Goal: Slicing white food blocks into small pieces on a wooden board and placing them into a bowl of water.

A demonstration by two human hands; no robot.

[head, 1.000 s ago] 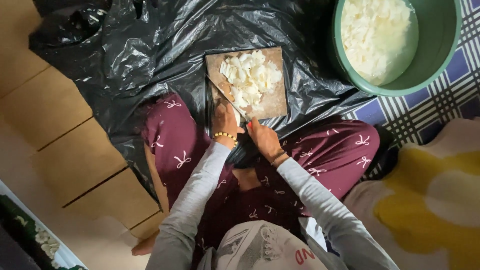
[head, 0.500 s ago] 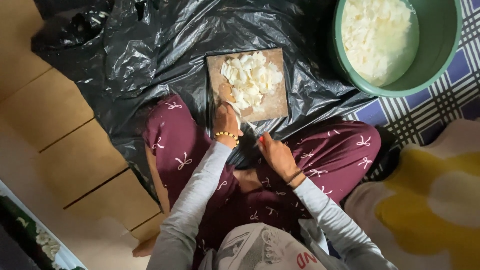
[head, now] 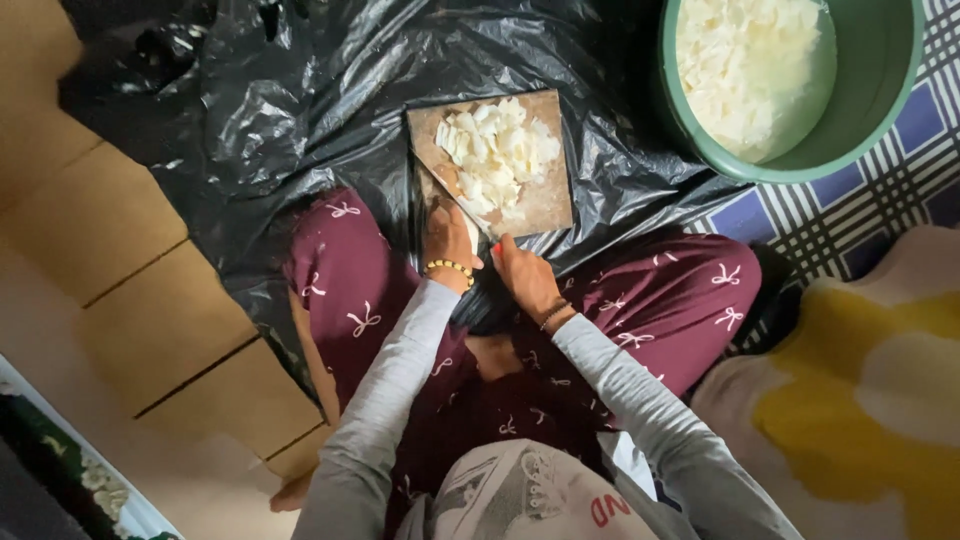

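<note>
The pile of white chopped pieces lies on the wooden cutting board upon black plastic sheet – the left hand keeps its fingers closed around the knife, while the right hand, pulled away a moment ago, has returned to the board's edge, fingers loosely curled, holding nothing.

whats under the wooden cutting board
The cutting board lies on a crinkled black plastic sheet spread over the floor. Pale chopped pieces are heaped on the board. The board and sheet cover whatever is beneath them, so the floor there cannot be seen.
</note>
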